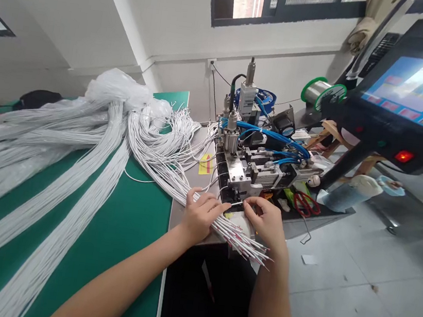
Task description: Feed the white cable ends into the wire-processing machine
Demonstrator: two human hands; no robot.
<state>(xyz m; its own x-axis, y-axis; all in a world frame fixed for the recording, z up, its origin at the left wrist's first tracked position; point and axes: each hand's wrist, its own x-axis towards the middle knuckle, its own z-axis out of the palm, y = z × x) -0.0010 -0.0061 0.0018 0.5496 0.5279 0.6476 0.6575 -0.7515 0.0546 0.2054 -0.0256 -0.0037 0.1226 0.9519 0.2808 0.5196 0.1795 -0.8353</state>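
Observation:
My left hand (200, 216) lies over a bundle of thin white cables (242, 239), whose reddish-marked ends fan out toward my right forearm. Between the hands runs a single white cable (236, 203). Its one end is pinched by the thumb and forefinger of my right hand (266, 218), while my left thumb and fingers close on it from the other side. Both hands are just in front of a bench machine (239, 170) with metal blocks and blue air hoses. Whether my left fingers also grip the bundle is partly hidden.
Long white cable bundles (103, 180) and clear plastic wrapping (115, 88) cover much of the green table (134, 273). At the right are a touch screen (419, 87), a green-rimmed wire spool (323, 93), red-handled scissors (306, 205) and a bluish container (351, 193). A yellow arrow label (206, 164) lies beside the machine.

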